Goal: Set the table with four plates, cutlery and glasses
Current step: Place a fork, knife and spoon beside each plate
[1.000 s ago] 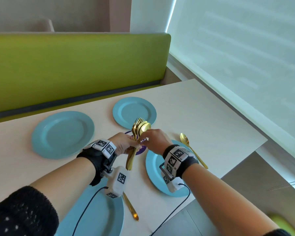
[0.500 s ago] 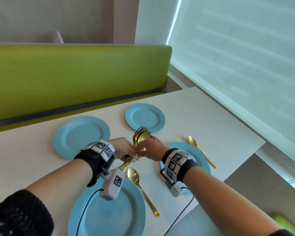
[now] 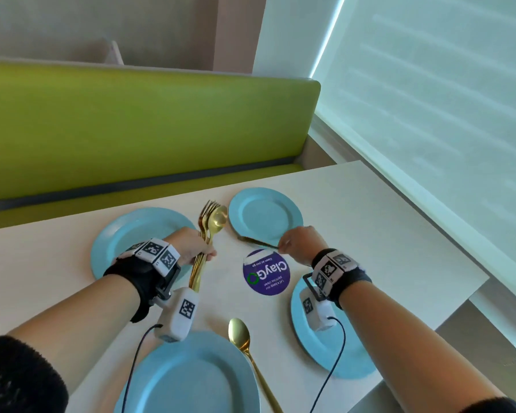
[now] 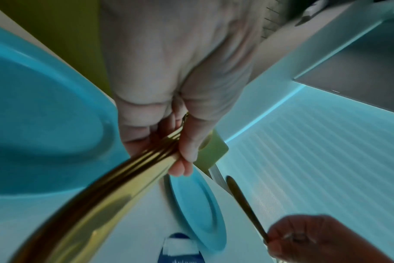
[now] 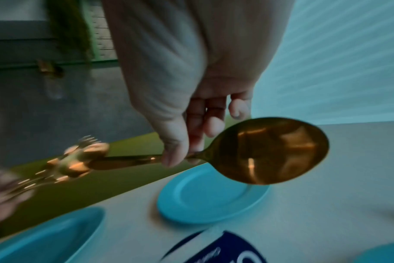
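Four blue plates (image 3: 143, 234) on table (image 3: 385, 234): two far, two near. Left hand (image 3: 191, 245) curled round cutlery bundle (image 3: 204, 248), forks and spoon heads pointing far, between far plates. Right hand (image 3: 300, 244) pinching gold spoon (image 5: 270, 151) by the neck, above near edge of far right plate (image 3: 265, 216). Second spoon (image 3: 246, 350) lying just right of near left plate (image 3: 191, 380). Purple sticker (image 3: 265, 272) mid-table.

R hand (image 5: 191, 113) pinches gold spoon (image 5: 270, 151) — above blue plate (image 5: 191, 204).

Bare tabletop (image 3: 370, 222) lies right of the far plate (image 3: 265, 217); the purple sticker (image 3: 265, 271) lies flat between the four plates.
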A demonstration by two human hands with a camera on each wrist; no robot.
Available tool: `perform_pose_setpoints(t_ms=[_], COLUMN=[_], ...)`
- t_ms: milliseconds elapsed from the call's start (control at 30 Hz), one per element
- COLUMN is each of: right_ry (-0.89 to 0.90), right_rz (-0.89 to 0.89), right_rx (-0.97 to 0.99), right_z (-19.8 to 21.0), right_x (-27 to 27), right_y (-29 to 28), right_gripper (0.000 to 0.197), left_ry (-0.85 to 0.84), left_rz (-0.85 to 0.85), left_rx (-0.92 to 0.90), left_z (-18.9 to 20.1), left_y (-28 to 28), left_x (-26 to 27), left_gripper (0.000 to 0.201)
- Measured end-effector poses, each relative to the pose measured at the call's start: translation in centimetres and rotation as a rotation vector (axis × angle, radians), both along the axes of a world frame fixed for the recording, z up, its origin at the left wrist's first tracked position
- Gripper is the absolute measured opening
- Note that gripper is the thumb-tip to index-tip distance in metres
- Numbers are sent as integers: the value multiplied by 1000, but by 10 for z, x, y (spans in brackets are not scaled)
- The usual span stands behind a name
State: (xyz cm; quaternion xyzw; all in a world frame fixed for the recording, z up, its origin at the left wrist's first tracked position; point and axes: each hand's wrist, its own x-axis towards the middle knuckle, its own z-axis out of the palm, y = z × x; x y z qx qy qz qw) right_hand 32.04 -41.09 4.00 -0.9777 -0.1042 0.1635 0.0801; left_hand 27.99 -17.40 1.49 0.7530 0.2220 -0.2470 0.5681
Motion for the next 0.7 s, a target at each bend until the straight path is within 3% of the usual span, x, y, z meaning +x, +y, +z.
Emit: perform_pose_setpoints(t_ms=[133, 400, 700], right_ry=[-32, -48, 19], right_rz=[-205, -537, -619], right_rx=[30, -7, -93], right_z=[-14, -63, -108], right_x=[71, 174, 219], right_y=[-26, -58, -69], right_gripper=[23, 25, 14], left_ry=[-4, -35, 19], left_rz=[152, 251, 241], left_rx=[-36, -133, -106], left_z=[-11, -27, -45], left_y=[12, 6, -5], left_x=[28, 67, 95], left_gripper=[16, 18, 16])
